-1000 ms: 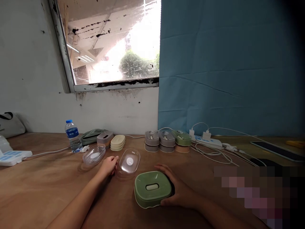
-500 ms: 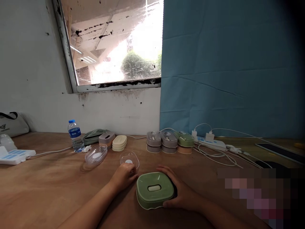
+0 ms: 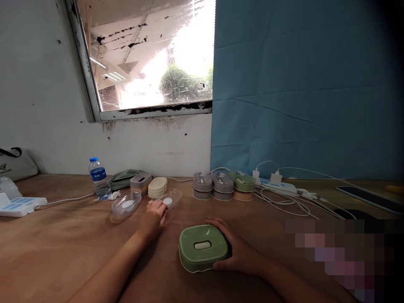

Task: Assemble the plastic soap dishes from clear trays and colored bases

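Observation:
My right hand (image 3: 237, 248) is wrapped round the right side of a green oval box (image 3: 203, 256), thumb at the front and fingers behind. The box rests flat on the table, with a pale strip in the slot on its top. Farther left, my left hand (image 3: 154, 217) pinches the near left edge of a clear plastic lid (image 3: 174, 198) with a white round spot. This lid is tilted and a little blurred. Beyond it stands a stack of cream trays (image 3: 158, 185). A clear plastic tray (image 3: 126, 203) lies left of my left hand.
At the back stand grey boxes (image 3: 202, 185) and a green-and-orange box (image 3: 243, 185). A water bottle (image 3: 99, 180) and a grey-orange box (image 3: 140, 182) are back left. Cables (image 3: 285, 204), a power strip (image 3: 279, 187) and a phone (image 3: 368, 198) lie right.
My left hand has moved forward and left, away from the green box, and the clear lid has shifted and tilted with it. My right hand stays on the box.

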Demonstrator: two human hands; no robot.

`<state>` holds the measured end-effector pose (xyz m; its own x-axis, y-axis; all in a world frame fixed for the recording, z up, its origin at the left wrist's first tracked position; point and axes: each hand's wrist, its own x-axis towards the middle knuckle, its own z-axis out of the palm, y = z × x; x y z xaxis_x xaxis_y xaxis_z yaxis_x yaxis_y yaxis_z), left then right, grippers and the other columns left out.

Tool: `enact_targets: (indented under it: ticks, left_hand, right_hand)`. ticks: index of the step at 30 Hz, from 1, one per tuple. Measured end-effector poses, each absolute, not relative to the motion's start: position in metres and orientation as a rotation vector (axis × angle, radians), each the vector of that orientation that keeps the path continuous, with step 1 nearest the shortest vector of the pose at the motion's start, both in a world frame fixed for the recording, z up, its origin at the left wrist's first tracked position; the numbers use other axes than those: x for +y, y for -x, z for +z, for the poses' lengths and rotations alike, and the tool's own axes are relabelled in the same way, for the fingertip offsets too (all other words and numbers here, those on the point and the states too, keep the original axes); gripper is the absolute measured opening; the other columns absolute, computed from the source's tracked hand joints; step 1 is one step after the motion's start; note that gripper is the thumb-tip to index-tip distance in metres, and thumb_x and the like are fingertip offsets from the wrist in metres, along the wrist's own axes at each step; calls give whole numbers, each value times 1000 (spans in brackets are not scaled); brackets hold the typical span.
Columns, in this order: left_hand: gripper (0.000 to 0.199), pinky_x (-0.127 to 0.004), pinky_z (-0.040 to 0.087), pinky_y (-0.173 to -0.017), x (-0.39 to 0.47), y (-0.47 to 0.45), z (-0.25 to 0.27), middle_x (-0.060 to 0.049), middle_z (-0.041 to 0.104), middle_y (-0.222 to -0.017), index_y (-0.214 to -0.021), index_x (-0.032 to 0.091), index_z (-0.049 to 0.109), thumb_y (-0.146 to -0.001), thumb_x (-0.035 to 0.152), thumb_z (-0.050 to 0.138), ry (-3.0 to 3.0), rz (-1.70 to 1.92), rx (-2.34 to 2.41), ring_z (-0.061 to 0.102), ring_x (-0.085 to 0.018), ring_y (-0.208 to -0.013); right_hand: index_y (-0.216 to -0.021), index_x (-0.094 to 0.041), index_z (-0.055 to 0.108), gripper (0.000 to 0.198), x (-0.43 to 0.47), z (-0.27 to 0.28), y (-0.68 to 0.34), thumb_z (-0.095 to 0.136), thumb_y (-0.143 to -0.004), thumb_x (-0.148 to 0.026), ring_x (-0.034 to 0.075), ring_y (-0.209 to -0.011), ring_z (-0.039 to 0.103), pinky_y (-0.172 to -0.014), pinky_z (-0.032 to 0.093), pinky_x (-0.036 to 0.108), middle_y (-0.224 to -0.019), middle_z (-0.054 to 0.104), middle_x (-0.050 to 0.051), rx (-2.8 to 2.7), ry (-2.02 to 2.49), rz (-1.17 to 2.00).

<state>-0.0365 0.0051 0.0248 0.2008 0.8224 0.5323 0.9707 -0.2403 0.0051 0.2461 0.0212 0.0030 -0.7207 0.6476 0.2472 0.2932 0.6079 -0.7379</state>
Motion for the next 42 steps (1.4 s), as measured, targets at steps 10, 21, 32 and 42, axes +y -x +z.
enact_targets:
  ticks: [10,21,32,42]
  left_hand:
    - [22,-37,24,-78,-4,137,36,-9,51,-83,-82,15,52,-83,24,32,1369,-826,-1653,46,-23,-82]
    - [24,-35,25,-77,-4,172,17,-8,51,-83,-78,16,56,-80,24,34,1500,-764,-1711,48,-21,-81]
    - [22,-33,27,-76,-1,175,13,-4,56,-77,-76,19,60,-78,28,40,1585,-740,-1698,52,-18,-79]
    - [23,-33,30,-75,-3,175,14,-2,60,-69,-69,21,62,-75,33,43,1680,-704,-1723,55,-18,-74]
  right_hand:
    - [-127,-26,30,89,23,-1,-247,73,-52,-45,29,-125,19,-102,20,41,-134,20,8,-2341,755,932]
    - [-127,-26,30,88,24,-2,-246,74,-52,-44,29,-124,21,-102,22,40,-133,20,7,-2348,756,918]
    - [-127,-23,30,89,23,-1,-246,73,-52,-46,29,-124,20,-103,21,39,-133,19,8,-2368,774,924]
    - [-126,-24,30,87,24,-1,-246,73,-52,-46,29,-124,22,-102,22,39,-132,21,8,-2373,767,928]
